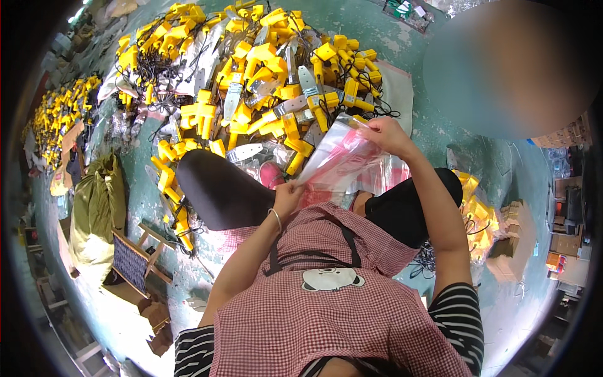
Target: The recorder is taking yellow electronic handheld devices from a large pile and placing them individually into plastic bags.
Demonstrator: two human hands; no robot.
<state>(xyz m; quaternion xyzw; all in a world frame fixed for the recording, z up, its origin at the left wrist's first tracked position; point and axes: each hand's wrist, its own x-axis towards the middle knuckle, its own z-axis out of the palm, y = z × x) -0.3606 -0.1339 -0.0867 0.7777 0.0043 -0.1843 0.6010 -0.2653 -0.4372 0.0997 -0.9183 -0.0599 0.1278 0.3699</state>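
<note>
A clear plastic bag (339,152) with pinkish-red markings, creased and glossy, is stretched aslant just beyond a red-checked apron (320,311).

The worn green floor (358,30) carries a heap of yellow tools (267,55) with black cords, partly on a pale sheet (402,88); a cardboard box (506,264) sits right of them.

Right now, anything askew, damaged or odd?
Mainly the yellow tools: heaped at mixed angles on the floor, black cords tangled among them. The floor's green paint looks worn, with pale patches. No clear damage shows on the plastic bag in hand.
</note>
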